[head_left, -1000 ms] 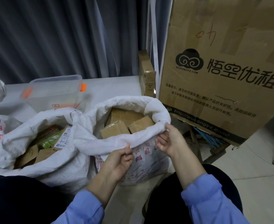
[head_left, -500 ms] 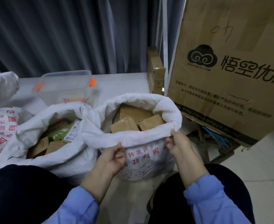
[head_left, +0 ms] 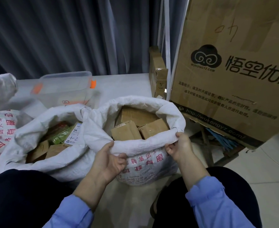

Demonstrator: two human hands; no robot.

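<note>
Your left hand and right hand are both gripping the rolled rim of the white woven sack, red-printed, standing between your knees beside the tall "WUKONGYZ.COM" cardboard carton, with brown taped boxes sitting inside.

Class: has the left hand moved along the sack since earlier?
Yes. The left hand slid left along the sack rim: from below the left box's right edge to its left corner.

WUKONGYZ.COM, 悟空优 on cardboard box, 15 on clear tub, red 转基因 on sack
</note>
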